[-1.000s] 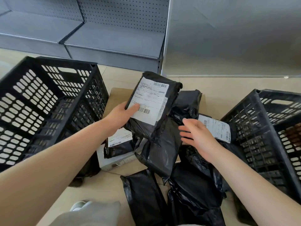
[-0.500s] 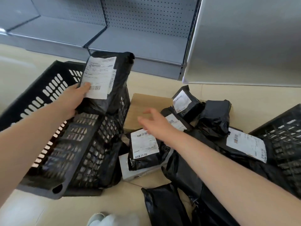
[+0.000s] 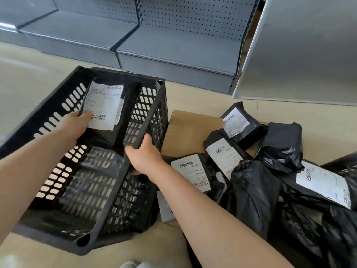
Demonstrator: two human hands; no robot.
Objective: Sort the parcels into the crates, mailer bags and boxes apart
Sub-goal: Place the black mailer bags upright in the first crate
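My left hand [image 3: 76,125] grips a black mailer bag [image 3: 108,113] with a white label, held inside the black slotted crate [image 3: 58,117] on the left. My right hand [image 3: 144,155] is closed on that crate's right rim. A heap of black mailer bags [image 3: 255,190] with white labels lies on the floor to the right. Behind them sits a brown cardboard box [image 3: 189,132]. A small grey box [image 3: 164,207] pokes out beside my right forearm.
A second black crate [image 3: 347,165] shows at the right edge. Grey metal shelving [image 3: 173,41] runs along the back, with a grey panel [image 3: 299,51] at the right. The floor is beige tile.
My left hand has carried the labelled bag from above the crate down into it. My right hand has left the heap and taken hold of the crate's right rim.
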